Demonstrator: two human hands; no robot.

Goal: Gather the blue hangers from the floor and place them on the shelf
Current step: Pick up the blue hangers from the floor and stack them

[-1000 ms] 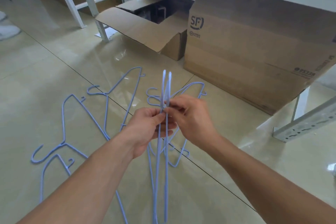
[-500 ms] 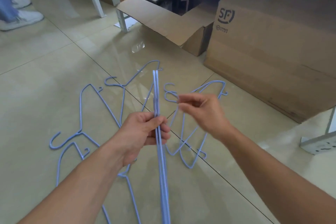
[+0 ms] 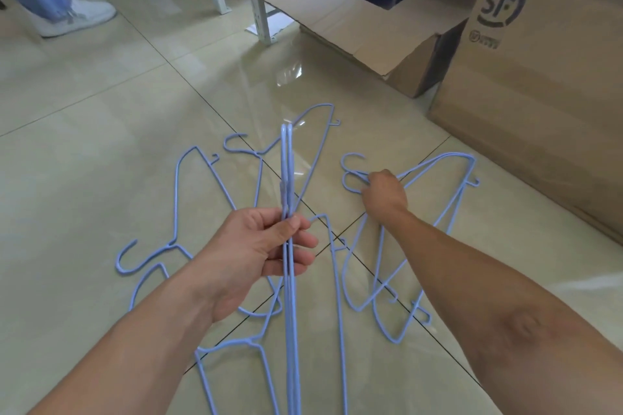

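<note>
My left hand (image 3: 261, 246) is closed around a thin stack of blue hangers (image 3: 287, 165), held edge-on and upright above the tiled floor. My right hand (image 3: 382, 193) reaches down to the right, fingers closed on the hooks of a pile of blue hangers on the floor (image 3: 435, 212). Several more blue hangers lie loose on the tiles, one on the left (image 3: 177, 199) and one behind the held stack (image 3: 317, 131). No shelf surface is visible.
An open cardboard box (image 3: 364, 30) lies at the back, and a large cardboard box marked SF (image 3: 539, 84) stands on the right. White metal frame legs (image 3: 259, 10) rise beside the open box. Another person's legs and white shoes (image 3: 74, 15) are at top left.
My right hand let go of the held stack and moved right and down to the hooks of the hangers on the floor. The left hand keeps the stack alone. The view shifted left.
</note>
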